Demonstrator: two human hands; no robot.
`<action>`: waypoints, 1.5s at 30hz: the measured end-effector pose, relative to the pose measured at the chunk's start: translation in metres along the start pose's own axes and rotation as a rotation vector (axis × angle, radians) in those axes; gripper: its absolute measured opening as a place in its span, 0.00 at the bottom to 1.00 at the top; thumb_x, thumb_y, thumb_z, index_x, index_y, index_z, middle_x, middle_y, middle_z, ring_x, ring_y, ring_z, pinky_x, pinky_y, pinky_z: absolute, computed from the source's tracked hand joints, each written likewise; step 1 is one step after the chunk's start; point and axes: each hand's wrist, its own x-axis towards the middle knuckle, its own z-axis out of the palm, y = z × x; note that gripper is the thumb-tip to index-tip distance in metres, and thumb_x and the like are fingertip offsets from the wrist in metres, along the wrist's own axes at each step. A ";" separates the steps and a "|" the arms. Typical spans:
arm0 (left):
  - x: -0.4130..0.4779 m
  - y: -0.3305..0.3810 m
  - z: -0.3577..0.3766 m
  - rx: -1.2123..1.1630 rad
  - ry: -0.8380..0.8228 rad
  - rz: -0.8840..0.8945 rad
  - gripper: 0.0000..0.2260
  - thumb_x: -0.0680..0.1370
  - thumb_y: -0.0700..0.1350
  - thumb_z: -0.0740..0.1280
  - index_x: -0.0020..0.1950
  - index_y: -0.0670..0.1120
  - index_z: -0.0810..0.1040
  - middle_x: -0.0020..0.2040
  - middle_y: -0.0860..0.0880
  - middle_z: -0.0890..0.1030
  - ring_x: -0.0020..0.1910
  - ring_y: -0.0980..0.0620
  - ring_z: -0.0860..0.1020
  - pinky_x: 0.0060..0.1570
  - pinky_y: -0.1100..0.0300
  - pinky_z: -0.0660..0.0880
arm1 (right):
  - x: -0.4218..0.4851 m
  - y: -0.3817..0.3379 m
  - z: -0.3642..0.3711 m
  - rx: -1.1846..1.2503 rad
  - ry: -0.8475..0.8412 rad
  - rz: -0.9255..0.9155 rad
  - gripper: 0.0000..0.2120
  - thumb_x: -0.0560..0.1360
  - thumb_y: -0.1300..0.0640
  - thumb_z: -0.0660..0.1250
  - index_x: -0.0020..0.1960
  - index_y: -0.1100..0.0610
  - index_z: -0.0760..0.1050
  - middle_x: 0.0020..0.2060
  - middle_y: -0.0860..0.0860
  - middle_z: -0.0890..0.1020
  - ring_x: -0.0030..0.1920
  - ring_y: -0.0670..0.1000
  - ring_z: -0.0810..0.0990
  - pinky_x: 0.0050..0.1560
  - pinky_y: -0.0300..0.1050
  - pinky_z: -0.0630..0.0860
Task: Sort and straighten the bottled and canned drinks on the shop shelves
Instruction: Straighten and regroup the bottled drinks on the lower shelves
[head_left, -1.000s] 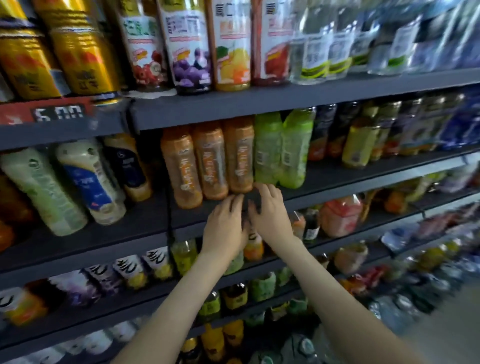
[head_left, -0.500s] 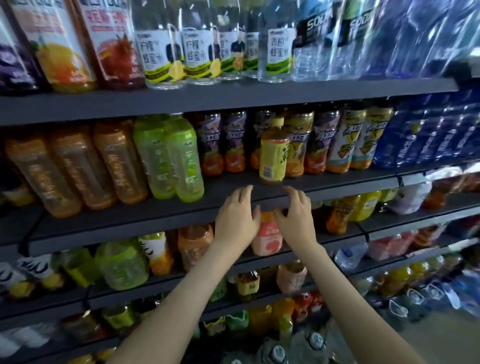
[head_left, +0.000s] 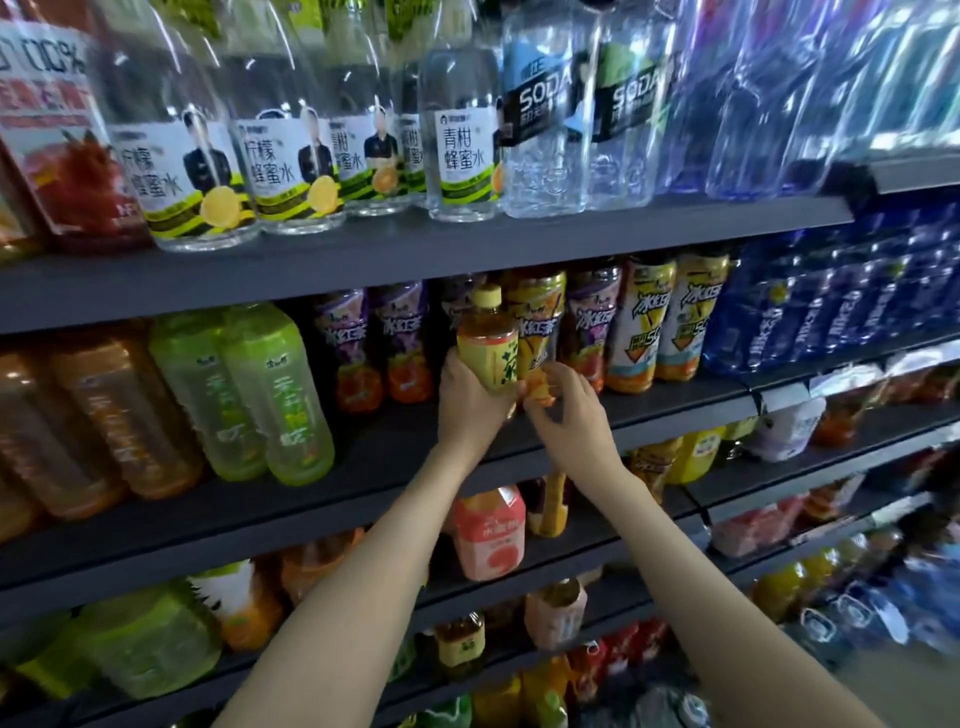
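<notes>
The left hand (head_left: 470, 400) grips a tea bottle (head_left: 488, 353) low on its yellow label, fingers and thumb wrapped round the body. The bottle is upright, in front of the iced-tea row (head_left: 587, 327) on the middle shelf (head_left: 395, 452). Its cap sits just under the lip of the upper shelf (head_left: 415, 265), so there is little room above it. Its base is hidden by the hand, so I cannot tell whether it rests on the board.

The right hand (head_left: 566, 410) is just beside the left, fingers curled. Its fingertips (head_left: 540, 387) seem to touch the orange foot of a bottle in the row behind. The blur hides whether they hold it.

A bare strip of shelf runs in front of the iced-tea row, from the green bottles (head_left: 275, 395) across to the left hand and on past the right wrist along the front edge. The green bottles and the orange bottles (head_left: 119, 415) to their left stand forward, near that edge. Blue bottles (head_left: 810, 306) fill the right end.

The upper shelf carries clear water bottles (head_left: 457, 130) with soda bottles (head_left: 540, 119) beside them, packed close. On the lower shelf (head_left: 597, 540), a pink bottle (head_left: 488, 530) stands between the two forearms.
</notes>
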 end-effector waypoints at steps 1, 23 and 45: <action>0.003 -0.002 0.003 0.015 0.034 0.011 0.36 0.65 0.50 0.78 0.65 0.39 0.66 0.60 0.43 0.74 0.59 0.45 0.75 0.52 0.54 0.75 | 0.004 0.000 -0.002 0.043 -0.005 0.024 0.23 0.77 0.57 0.67 0.68 0.61 0.67 0.60 0.56 0.75 0.61 0.54 0.73 0.56 0.42 0.70; -0.146 0.138 0.240 -0.113 -0.616 0.292 0.28 0.67 0.48 0.76 0.60 0.66 0.68 0.55 0.60 0.77 0.55 0.65 0.76 0.51 0.68 0.73 | -0.068 0.198 -0.261 0.334 -0.045 0.388 0.15 0.65 0.52 0.79 0.44 0.44 0.75 0.37 0.38 0.81 0.38 0.31 0.78 0.37 0.28 0.72; -0.136 0.236 0.625 -0.026 -0.914 0.195 0.22 0.73 0.48 0.72 0.64 0.59 0.69 0.56 0.60 0.76 0.57 0.60 0.76 0.54 0.65 0.73 | -0.013 0.516 -0.458 0.144 0.146 0.685 0.16 0.66 0.53 0.76 0.50 0.48 0.73 0.43 0.44 0.80 0.43 0.40 0.78 0.37 0.33 0.72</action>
